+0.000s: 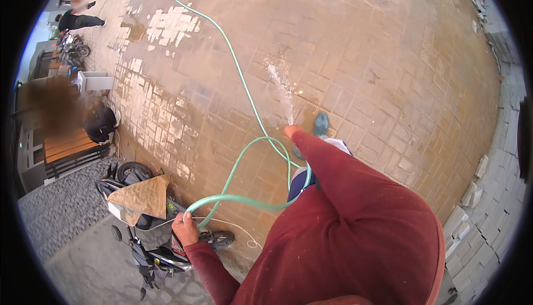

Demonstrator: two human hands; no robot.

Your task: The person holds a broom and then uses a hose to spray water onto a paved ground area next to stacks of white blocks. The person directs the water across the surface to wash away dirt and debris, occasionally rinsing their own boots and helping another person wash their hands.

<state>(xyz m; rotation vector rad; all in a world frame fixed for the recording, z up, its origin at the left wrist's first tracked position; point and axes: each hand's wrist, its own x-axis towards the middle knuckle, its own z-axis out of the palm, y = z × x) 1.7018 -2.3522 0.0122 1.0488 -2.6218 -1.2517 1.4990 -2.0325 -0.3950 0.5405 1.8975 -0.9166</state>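
A pale green garden hose (244, 199) loops in front of my body, and my left hand (185, 229) is closed around a bend of it, out to the left. My right hand (291, 131) reaches forward with its fingers closed at the hose's outlet; the end itself is hidden by the hand. From there a jet of water (283, 88) shoots ahead and splashes onto the brick paving (355, 71). The rest of the hose trails away over the wet ground toward the far left. My boot (321, 124) shows just beyond the right hand.
Parked motorbikes (161, 255) stand close on the left, one under a tan cover (145, 196). A thin pale cord (236, 225) lies near them. Two people are at far left, one crouching (101, 121), one walking (80, 21). Stacked grey blocks (494, 205) line the right side.
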